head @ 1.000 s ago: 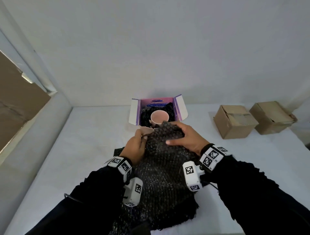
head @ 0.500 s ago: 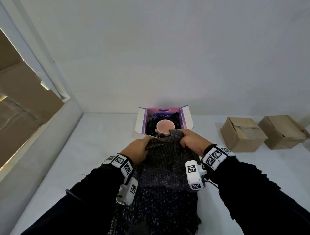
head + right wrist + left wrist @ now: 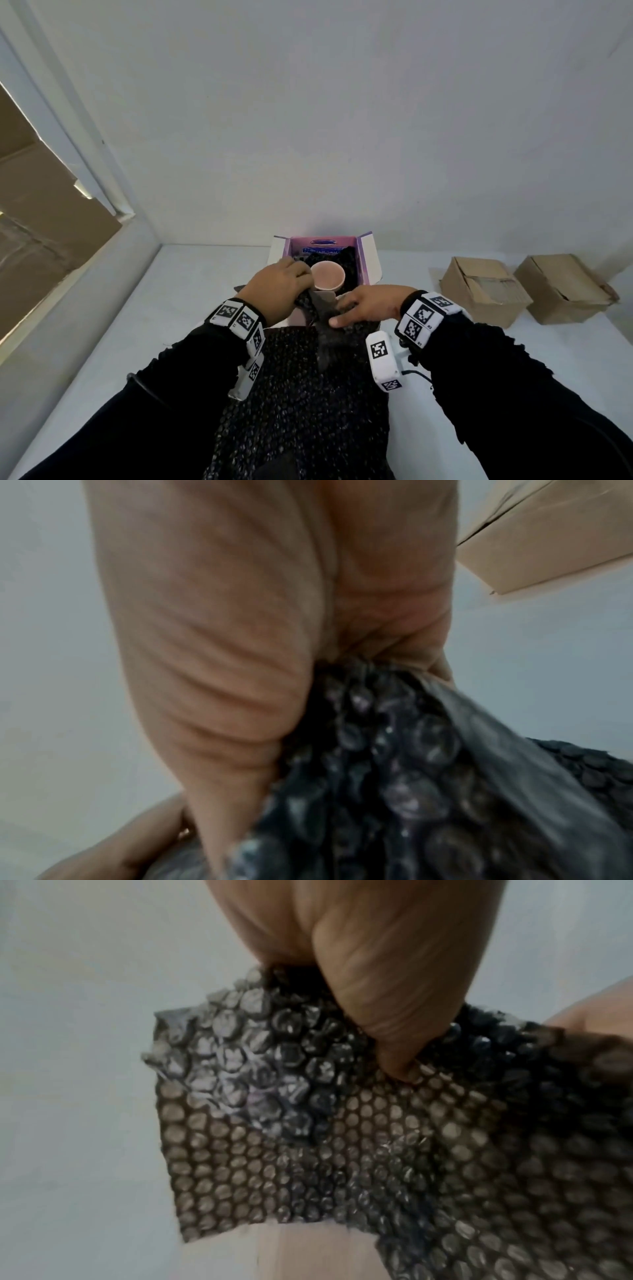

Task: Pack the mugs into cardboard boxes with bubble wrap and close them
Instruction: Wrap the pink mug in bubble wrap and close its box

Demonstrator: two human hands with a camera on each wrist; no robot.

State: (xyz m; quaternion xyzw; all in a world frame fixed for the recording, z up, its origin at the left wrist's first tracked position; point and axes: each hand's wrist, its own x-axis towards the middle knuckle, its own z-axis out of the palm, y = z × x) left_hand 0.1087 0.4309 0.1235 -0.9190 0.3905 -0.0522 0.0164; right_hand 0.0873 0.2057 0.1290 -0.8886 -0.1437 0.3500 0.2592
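A pink mug (image 3: 328, 279) stands upright in an open purple-lined box (image 3: 368, 258) at the back of the white table, with dark bubble wrap around it. A long sheet of dark bubble wrap (image 3: 301, 394) runs from the box toward me. My left hand (image 3: 277, 289) pinches the sheet's far edge beside the mug; in the left wrist view the bubble wrap (image 3: 308, 1123) is caught between thumb and fingers. My right hand (image 3: 366, 306) grips the same edge a little nearer, and in the right wrist view the bubble wrap (image 3: 394, 764) bunches in its fist.
Two brown cardboard boxes (image 3: 483, 291) (image 3: 565, 287) sit shut at the right of the table. A white wall rises just behind the purple box. A window frame (image 3: 68, 150) and ledge run along the left side.
Both hands have carried the bubble wrap's far edge forward to the box. The left hand now reaches beside the mug, and the right hand has gone from flat on the sheet to gripping it.
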